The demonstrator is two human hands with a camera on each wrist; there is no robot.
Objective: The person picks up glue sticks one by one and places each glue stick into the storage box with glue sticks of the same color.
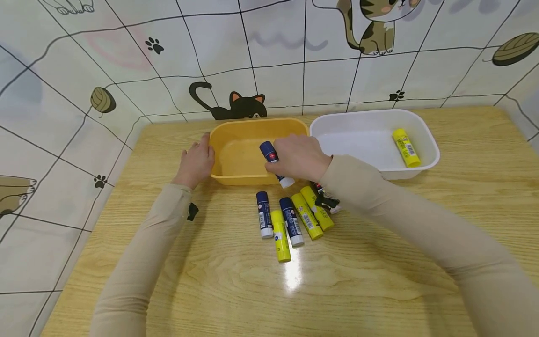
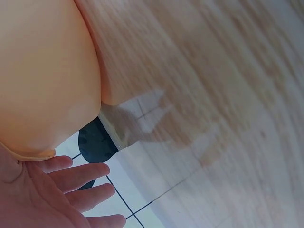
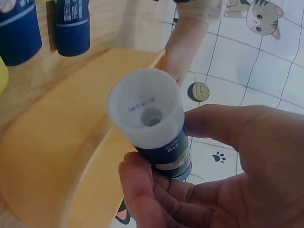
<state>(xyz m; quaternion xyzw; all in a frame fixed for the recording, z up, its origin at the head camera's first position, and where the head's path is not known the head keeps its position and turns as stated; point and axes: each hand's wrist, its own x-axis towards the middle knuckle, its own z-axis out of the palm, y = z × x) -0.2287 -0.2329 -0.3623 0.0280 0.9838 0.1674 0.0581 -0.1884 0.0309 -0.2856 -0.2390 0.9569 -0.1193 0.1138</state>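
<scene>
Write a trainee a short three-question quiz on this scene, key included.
1. True or false: a yellow stick lies in the white tub.
2. Choose one. The right hand holds:
a) a yellow stick
b) a blue stick
c) the white tub
3. Which tub is the left hand touching?

Key:
1. True.
2. b.
3. The orange tub.

Your left bin (image 1: 236,157) and right bin (image 1: 349,140) sit near the surface's (image 1: 219,290) back edge, loose sticks (image 1: 292,222) before them, one stick (image 1: 406,148) inside the right.
</scene>
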